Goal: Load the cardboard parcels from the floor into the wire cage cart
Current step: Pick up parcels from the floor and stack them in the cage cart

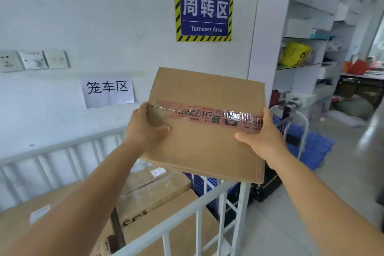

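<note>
I hold a flat brown cardboard parcel [207, 97] sealed with a strip of pink printed tape, raised in front of me above the white wire cage cart [187, 212]. My left hand [143, 129] grips its left edge, thumb on top. My right hand [264, 137] grips its right edge the same way. Inside the cart lie several cardboard parcels [155, 191], one with a white label, filling it close to the rail.
The cart stands against a white wall with a blue "Turnover Area" sign [204, 10] and a paper notice [108, 91]. Blue plastic crates [311, 147] and a hand trolley [295, 122] sit beyond the cart's right side. White shelves [307, 48] stand further right.
</note>
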A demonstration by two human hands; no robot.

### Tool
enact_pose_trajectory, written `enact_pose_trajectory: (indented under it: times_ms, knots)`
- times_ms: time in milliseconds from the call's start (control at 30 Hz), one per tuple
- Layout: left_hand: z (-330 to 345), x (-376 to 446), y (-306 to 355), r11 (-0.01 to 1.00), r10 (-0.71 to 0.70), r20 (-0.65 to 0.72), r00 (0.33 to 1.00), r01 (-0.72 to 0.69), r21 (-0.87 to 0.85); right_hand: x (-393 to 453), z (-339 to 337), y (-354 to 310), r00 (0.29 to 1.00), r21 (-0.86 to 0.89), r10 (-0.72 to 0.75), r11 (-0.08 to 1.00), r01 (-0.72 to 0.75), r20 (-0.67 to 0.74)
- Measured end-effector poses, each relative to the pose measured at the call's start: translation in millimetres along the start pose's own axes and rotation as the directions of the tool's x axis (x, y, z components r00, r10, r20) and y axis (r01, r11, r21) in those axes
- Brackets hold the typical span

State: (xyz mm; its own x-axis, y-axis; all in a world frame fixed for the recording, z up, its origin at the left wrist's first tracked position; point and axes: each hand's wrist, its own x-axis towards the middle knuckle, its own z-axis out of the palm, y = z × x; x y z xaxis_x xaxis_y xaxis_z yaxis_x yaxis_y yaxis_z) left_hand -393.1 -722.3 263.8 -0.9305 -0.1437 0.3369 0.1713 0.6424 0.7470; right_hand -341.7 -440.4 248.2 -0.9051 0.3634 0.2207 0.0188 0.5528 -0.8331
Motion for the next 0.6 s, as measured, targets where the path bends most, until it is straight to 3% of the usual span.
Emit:
enact_pose_trajectory:
  times_ms: [300, 600]
  knots:
    - [-111.4, 12.1, -144.1, 0.973, -0.218, -0.106, 0.97, 0.225, 0.055, -8.7, 177.7, -67.5, 0.964, 0.003, -0.034, 0.999, 0.035, 0.262]
    - [-155.1, -6.1, -272.2, 0.846, -0.502, -0.18, 0.846, 0.524, 0.1, -13.1, 338.1, -77.0, 0.821, -0.031, 0.012, 1.0, 0.006, 0.571]
